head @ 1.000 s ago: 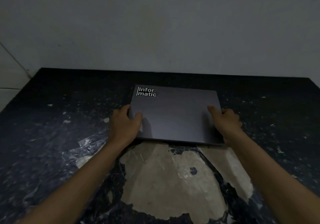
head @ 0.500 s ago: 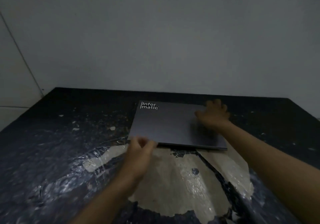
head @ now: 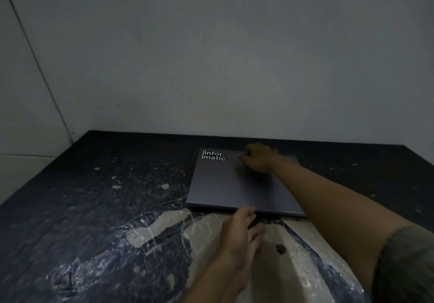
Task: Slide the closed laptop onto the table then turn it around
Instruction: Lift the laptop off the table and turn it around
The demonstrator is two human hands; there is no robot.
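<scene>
The closed grey laptop (head: 223, 185) lies flat on the dark table (head: 105, 197), near the back wall. A white "Informatic" sticker (head: 213, 155) marks its far left corner. My right hand (head: 258, 157) reaches across the lid, its fingers curled at the middle of the far edge. My left hand (head: 239, 234) is at the middle of the near edge, fingertips against the edge and thumb on the lid. My right forearm hides the lid's right part.
The table's dark covering is torn, and a pale worn patch (head: 293, 267) lies just in front of the laptop. A plain grey wall (head: 234, 68) rises right behind the table. The table's left edge (head: 44, 166) runs diagonally.
Both hands left the laptop's sides. My right hand slid along to the middle of the far edge and my left hand moved to the middle of the near edge. The laptop's heading looks unchanged.
</scene>
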